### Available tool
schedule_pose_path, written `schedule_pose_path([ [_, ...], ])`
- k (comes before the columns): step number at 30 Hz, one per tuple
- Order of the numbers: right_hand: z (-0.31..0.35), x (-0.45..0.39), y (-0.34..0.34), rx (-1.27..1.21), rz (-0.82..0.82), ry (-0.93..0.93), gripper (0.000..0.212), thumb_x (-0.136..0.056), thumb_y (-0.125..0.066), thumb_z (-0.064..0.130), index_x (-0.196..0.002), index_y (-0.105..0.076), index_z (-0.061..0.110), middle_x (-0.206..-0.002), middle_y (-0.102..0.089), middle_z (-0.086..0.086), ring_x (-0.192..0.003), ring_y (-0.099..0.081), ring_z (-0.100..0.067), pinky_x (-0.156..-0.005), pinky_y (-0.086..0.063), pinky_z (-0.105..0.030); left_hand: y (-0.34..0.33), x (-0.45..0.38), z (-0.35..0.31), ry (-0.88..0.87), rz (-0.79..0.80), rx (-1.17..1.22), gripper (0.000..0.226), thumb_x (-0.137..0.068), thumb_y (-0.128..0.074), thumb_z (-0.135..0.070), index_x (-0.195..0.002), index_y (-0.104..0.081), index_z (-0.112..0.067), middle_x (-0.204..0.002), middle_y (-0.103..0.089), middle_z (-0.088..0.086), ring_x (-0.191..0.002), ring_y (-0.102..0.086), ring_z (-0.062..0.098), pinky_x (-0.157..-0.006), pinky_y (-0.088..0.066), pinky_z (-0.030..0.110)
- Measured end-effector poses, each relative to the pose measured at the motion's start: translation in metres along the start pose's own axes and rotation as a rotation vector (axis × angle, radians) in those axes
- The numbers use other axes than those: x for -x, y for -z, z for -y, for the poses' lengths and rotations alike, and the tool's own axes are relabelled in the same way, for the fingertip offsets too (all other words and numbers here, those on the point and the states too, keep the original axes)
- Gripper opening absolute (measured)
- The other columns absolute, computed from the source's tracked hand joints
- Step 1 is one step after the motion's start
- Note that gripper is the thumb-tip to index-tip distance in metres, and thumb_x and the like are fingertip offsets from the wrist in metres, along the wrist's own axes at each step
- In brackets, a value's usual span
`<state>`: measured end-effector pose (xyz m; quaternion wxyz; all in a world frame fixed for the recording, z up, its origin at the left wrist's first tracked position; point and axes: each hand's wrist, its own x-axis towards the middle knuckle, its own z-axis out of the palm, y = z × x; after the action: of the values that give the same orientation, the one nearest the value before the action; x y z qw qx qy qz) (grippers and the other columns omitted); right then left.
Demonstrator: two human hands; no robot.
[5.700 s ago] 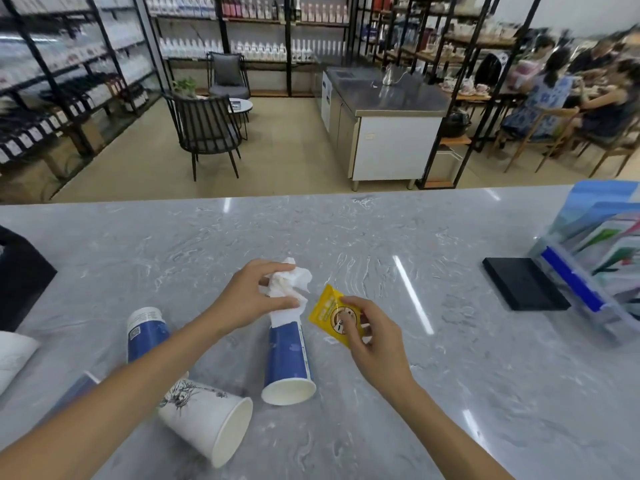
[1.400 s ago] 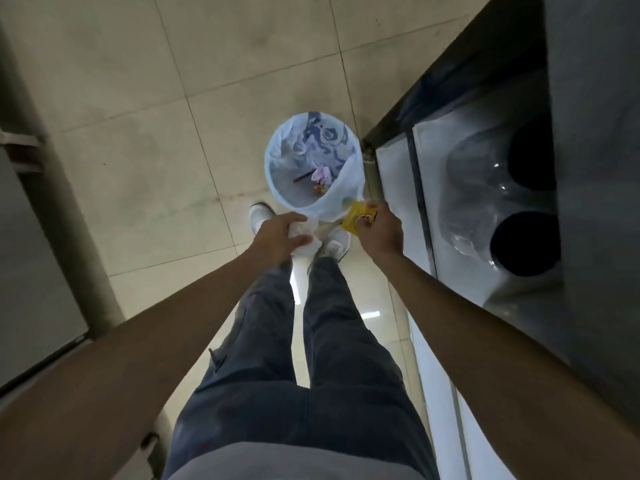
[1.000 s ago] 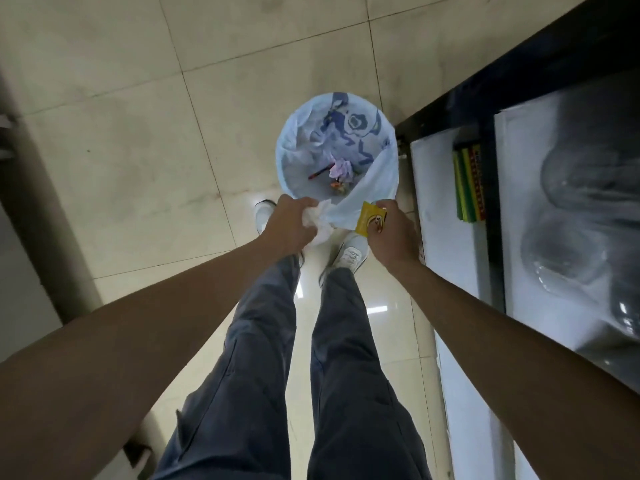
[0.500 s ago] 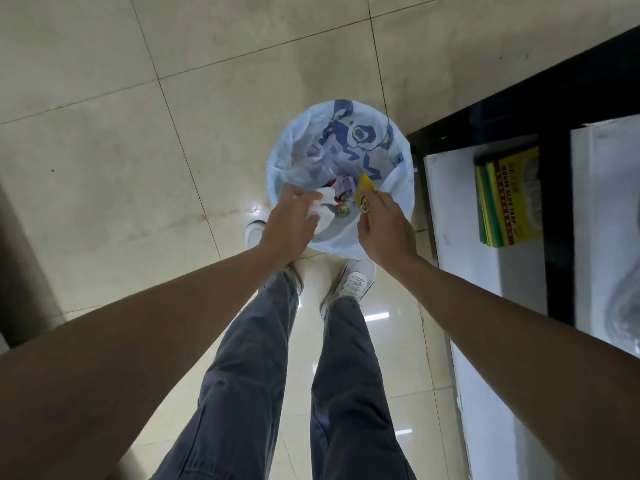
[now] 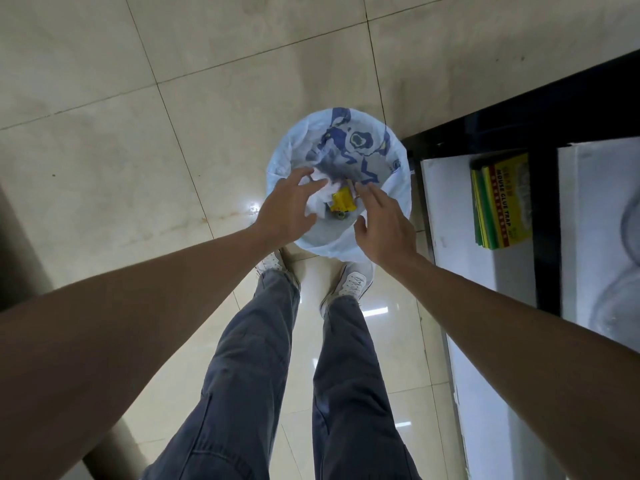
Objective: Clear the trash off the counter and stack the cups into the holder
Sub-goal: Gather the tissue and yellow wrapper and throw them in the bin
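A bin lined with a pale blue bag stands on the tiled floor, and everything else is placed from it. Just right of the bin runs a dark frame with a white shelf inside it; on that shelf, well right of the bin, lies a stack of yellow, green and red mouse glue trap boards. Near the bin's near rim are the person's two white shoes, with grey trousers below them in the picture. Far left of the bin a dull post rises along the picture edge.

Inside the bin lie a crumpled white tissue and, just right of it, a yellow wrapper; some smaller litter sits under them, too small to tell.

Both bare arms reach forward over the bin's near rim. The left hand is palm down over the left side of the opening, fingers spread and empty, partly covering the tissue. The right hand is over the right side, fingers loosely extended and apart, holding nothing. Neither hand touches the bin.
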<state>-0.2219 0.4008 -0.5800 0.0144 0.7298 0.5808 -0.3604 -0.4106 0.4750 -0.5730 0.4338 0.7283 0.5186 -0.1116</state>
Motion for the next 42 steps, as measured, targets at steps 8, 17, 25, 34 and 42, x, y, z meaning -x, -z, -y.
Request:
schedule_pose_path([
  [8, 0.019, 0.031, 0.044, 0.066, 0.009, 0.031, 0.059, -0.098, -0.064, 0.035, -0.151, -0.042, 0.021, -0.159, -0.045, -0.006, -0.145, -0.043, -0.025, -0.108, -0.05, -0.046, 0.041, 0.048, -0.012, -0.08, -0.033, -0.063, 0.066, -0.08, -0.075, -0.015, -0.142, -0.054, -0.019, -0.154, -0.041, 0.006, -0.128, -0.045, 0.038, -0.09, -0.053, 0.048],
  [17, 0.062, 0.098, 0.094, 0.055, -0.016, -0.049, 0.062, -0.1, -0.059, 0.037, -0.155, -0.038, 0.021, -0.163, -0.037, -0.008, -0.15, -0.036, -0.028, -0.115, -0.042, -0.049, 0.09, 0.127, -0.034, -0.15, -0.026, -0.159, 0.068, -0.082, -0.074, -0.019, -0.145, -0.05, -0.022, -0.158, -0.038, 0.004, -0.135, -0.041, 0.035, -0.093, -0.052, 0.049],
  [25, 0.105, 0.162, 0.134, 0.051, -0.118, -0.049, 0.06, -0.098, -0.061, 0.039, -0.153, -0.044, 0.019, -0.161, -0.041, -0.007, -0.151, -0.035, -0.027, -0.115, -0.042, -0.047, 0.148, 0.19, -0.066, -0.229, 0.0, -0.363, 0.077, -0.083, -0.072, -0.035, -0.152, -0.037, -0.032, -0.16, -0.035, -0.002, -0.138, -0.041, 0.028, -0.088, -0.052, 0.04],
  [34, 0.15, 0.23, 0.173, -0.096, -0.352, -0.172, 0.058, -0.095, -0.062, 0.037, -0.15, -0.046, 0.025, -0.158, -0.044, -0.005, -0.147, -0.041, -0.026, -0.114, -0.044, -0.045, 0.199, 0.24, -0.098, -0.424, -0.055, -0.493, 0.073, -0.08, -0.073, -0.041, -0.146, -0.046, -0.03, -0.154, -0.043, -0.001, -0.128, -0.05, 0.029, -0.079, -0.053, 0.04],
  [42, 0.168, 0.312, 0.188, -0.112, -0.474, -0.233, 0.06, -0.094, -0.061, 0.041, -0.15, -0.045, 0.026, -0.156, -0.046, -0.008, -0.148, -0.039, -0.032, -0.114, -0.042, -0.05, 0.212, 0.285, -0.132, -0.598, -0.071, -0.563, 0.078, -0.077, -0.071, -0.055, -0.146, -0.042, -0.033, -0.151, -0.045, -0.005, -0.121, -0.054, 0.025, -0.074, -0.056, 0.037],
])
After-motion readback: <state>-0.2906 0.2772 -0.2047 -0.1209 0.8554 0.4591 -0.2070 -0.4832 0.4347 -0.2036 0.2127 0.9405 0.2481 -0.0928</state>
